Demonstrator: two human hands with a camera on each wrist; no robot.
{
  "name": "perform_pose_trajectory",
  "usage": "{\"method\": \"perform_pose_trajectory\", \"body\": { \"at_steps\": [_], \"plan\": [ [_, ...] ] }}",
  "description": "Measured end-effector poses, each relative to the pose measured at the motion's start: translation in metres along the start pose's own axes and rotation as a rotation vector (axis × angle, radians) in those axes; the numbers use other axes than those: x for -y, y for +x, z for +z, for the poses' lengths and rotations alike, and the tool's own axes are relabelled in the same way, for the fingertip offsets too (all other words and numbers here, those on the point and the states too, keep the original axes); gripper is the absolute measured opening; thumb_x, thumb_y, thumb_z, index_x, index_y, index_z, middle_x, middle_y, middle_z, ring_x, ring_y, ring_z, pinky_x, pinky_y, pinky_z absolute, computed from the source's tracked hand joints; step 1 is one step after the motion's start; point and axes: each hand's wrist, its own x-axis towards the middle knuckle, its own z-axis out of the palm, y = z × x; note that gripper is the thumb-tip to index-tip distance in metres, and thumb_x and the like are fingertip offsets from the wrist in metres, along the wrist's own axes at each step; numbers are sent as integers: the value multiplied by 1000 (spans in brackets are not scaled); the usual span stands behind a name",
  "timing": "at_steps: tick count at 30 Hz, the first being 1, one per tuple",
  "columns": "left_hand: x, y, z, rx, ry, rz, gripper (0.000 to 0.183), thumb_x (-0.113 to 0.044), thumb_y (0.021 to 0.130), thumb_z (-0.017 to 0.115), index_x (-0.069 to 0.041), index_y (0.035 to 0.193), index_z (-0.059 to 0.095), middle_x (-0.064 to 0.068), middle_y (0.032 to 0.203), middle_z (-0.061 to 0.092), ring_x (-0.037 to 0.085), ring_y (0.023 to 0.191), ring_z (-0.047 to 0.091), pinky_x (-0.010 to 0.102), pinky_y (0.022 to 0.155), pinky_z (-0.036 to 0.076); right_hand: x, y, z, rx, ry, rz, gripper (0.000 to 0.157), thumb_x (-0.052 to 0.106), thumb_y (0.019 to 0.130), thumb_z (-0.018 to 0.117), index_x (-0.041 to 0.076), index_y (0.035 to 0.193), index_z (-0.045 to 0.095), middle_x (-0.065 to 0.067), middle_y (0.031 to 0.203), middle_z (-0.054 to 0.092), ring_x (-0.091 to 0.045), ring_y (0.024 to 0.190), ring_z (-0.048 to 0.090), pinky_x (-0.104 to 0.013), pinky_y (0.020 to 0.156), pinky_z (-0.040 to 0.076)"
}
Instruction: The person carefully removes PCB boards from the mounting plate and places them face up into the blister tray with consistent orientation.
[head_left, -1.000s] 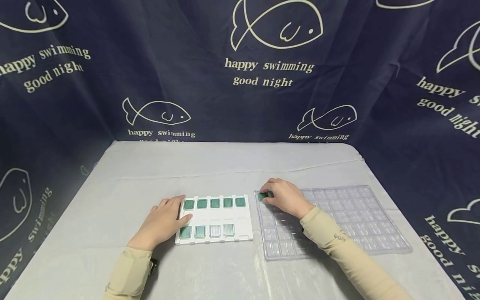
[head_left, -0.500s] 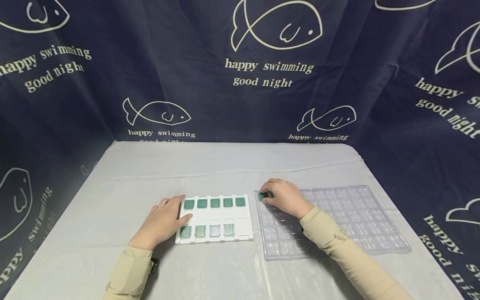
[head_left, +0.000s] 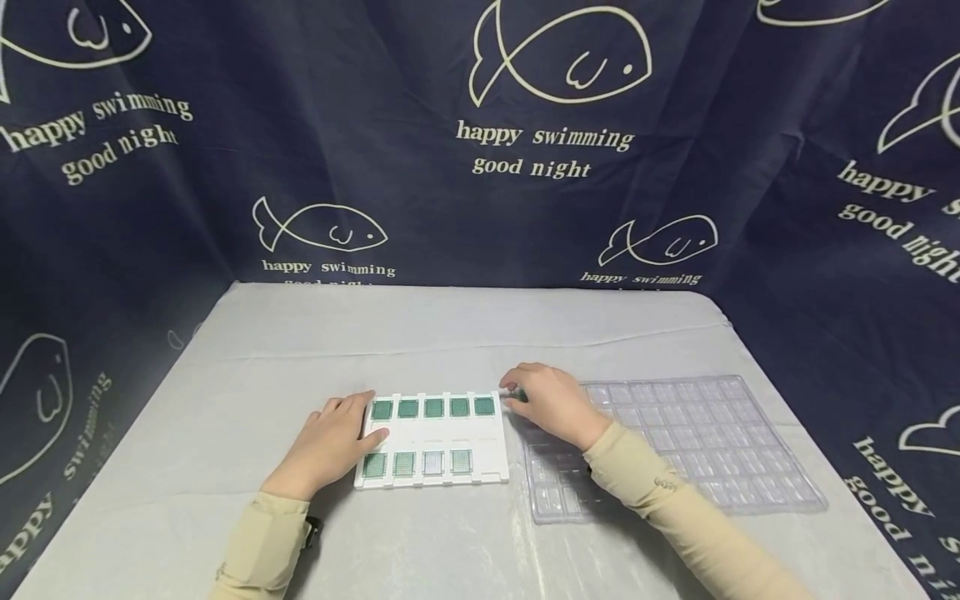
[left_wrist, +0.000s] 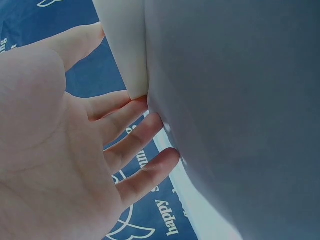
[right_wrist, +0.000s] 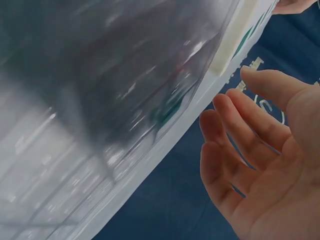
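Observation:
My left hand [head_left: 327,442] rests on the left end of a white tray [head_left: 442,431], thumb over the top and fingers along the edge; the left wrist view shows those fingers extended. Small green square circuit boards [head_left: 434,407] with grid patterns lie in two rows in this tray. My right hand [head_left: 553,403] is over the gap between the white tray and a clear plastic compartment tray [head_left: 675,417]. In the right wrist view its thumb and fingers are parted with nothing between them, and a green board [right_wrist: 170,112] shows in the clear tray's corner.
Both trays lie on a table with a pale cloth [head_left: 420,325]. The white tray's lower row has a bare slot at its right end. A dark blue curtain [head_left: 420,150] with white fish prints surrounds the table.
My right hand has shifted left from the clear tray's far left corner toward the white tray's right edge. The left hand keeps its place on the white tray.

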Motion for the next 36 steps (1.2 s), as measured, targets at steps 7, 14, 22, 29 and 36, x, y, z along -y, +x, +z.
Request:
{"method": "perform_pose_trajectory", "body": {
  "at_steps": [7,14,22,29,36],
  "plan": [
    [-1,-1,-1,11,-7,-7,69,-40,100,62,-1,153,41,20,153,50,43,136,48,60,104,43,21,5,4,26,0,-25,28,27,90,78,13,114,75,0,107,75,-19,97,71,-39,87,59],
    [0,0,0,5,-15,-12,69,-40,100,62,-1,153,41,20,154,50,43,137,47,61,105,42,30,8,12,16,-30,-69,28,27,88,81,13,111,76,0,105,74,-19,93,70,-38,81,59],
    [-3,-2,-2,-2,-14,-5,69,-40,100,63,-1,152,42,20,153,51,42,136,49,60,104,43,31,9,16,-7,-56,-84,23,26,86,83,15,104,77,1,100,73,-18,88,69,-37,75,59],
    [-3,-2,-2,5,-19,-8,68,-40,100,63,-1,153,42,19,154,50,42,137,48,60,105,43,30,10,16,-8,-56,-82,24,26,83,84,14,103,77,0,98,73,-19,88,69,-37,75,59],
    [-2,-1,-2,4,-14,-7,69,-40,100,62,-1,153,42,19,153,51,42,136,48,60,104,43,30,9,12,-4,-34,-80,29,26,82,86,12,105,77,-1,101,74,-20,90,69,-38,78,59]
  ]
}}
